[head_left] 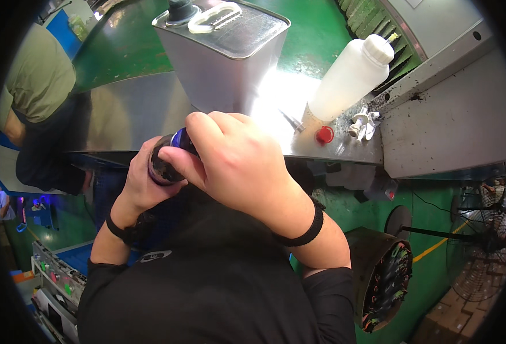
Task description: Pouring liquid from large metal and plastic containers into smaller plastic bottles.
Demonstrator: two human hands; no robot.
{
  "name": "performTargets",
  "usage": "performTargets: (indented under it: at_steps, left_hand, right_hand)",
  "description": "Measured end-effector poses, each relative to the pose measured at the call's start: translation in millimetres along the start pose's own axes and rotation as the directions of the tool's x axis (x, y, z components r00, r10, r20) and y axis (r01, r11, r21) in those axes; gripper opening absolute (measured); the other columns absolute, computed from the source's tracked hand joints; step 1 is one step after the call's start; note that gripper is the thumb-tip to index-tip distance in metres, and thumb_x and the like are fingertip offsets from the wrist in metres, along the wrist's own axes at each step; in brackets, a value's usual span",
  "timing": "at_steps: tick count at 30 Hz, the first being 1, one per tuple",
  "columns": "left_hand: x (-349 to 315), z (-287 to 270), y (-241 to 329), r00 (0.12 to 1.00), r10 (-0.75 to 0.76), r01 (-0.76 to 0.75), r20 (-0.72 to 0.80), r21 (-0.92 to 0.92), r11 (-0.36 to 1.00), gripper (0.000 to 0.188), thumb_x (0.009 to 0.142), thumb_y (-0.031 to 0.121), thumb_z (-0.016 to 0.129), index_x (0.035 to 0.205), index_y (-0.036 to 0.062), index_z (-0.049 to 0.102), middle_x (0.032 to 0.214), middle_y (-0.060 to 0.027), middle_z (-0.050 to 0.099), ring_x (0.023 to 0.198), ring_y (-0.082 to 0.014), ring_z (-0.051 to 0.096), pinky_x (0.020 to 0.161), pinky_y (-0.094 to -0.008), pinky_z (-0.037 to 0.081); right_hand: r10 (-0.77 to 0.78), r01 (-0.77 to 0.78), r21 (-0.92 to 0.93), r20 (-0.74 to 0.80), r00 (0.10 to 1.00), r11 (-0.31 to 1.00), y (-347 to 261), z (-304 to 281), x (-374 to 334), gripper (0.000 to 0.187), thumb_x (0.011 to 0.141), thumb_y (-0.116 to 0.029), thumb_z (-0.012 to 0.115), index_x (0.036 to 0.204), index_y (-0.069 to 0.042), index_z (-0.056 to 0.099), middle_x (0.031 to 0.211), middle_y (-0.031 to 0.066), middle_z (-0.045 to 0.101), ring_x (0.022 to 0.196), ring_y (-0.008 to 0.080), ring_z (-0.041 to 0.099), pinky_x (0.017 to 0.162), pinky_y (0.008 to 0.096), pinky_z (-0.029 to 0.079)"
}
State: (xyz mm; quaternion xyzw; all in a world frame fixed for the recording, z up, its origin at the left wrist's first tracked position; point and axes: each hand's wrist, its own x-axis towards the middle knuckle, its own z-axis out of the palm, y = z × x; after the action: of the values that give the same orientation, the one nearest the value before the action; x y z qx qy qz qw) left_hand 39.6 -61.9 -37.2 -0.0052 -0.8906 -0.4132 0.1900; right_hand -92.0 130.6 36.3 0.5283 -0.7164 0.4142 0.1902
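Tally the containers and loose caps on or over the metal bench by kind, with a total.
Dark bottle with blue cap, held in left hand and right hand: 1
Rectangular metal can: 1
White plastic squeeze bottle: 1
Red cap: 1
Total: 4

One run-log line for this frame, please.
left hand: grips dark bottle | right hand: fingers on its blue cap | behind: square metal can, white squeeze bottle, red cap on steel bench

Dark round bottle (162, 163) with blue cap, tilted, held above the bench edge
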Motion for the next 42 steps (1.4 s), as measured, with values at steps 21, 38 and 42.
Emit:
performTargets:
  at_steps: [21, 38, 42]
  left_hand:
    - [-22, -11, 26, 0.955, -0.223, 0.255, 0.197, -0.152, 0.955, 0.073, 0.059, 0.016, 0.091, 0.121, 0.0004, 0.056, 0.105, -0.0128, 0.068, 0.093, -0.0240, 0.068, 0.086, -0.0340, 0.053]
    - [10, 14, 4, 0.998, 0.066, -0.065, 0.018, -0.085, 0.994, 0.067, 0.062, 0.019, 0.088, 0.117, 0.0028, 0.052, 0.100, -0.0176, 0.066, 0.093, -0.0382, 0.066, 0.080, -0.0416, 0.054]
    - [5, -9, 27, 0.979, 0.006, 0.036, 0.203, -0.202, 0.979, 0.067, 0.061, 0.016, 0.086, 0.117, 0.0037, 0.051, 0.099, -0.0171, 0.067, 0.093, -0.0395, 0.066, 0.079, -0.0420, 0.055]
  right_hand:
    - [0.030, -0.040, 0.084, 0.112, 0.993, 0.996, -12, -3, 9, 0.029, 0.083, -0.017, 0.075, 0.067, -0.006, 0.053, 0.054, 0.0110, 0.051, 0.047, 0.0293, 0.054, 0.047, 0.0390, 0.042]
    - [0.090, -0.074, -0.226, 0.062, 0.994, 0.971, -18, -3, 26, 0.038, 0.088, -0.016, 0.073, 0.063, -0.008, 0.045, 0.053, 0.0070, 0.043, 0.046, 0.0258, 0.046, 0.046, 0.0378, 0.035]
    - [-0.003, 0.022, -0.140, 0.129, 0.992, 0.990, -25, -17, 31, 0.034, 0.083, -0.009, 0.072, 0.062, -0.008, 0.046, 0.052, 0.0062, 0.044, 0.045, 0.0248, 0.045, 0.046, 0.0367, 0.034]
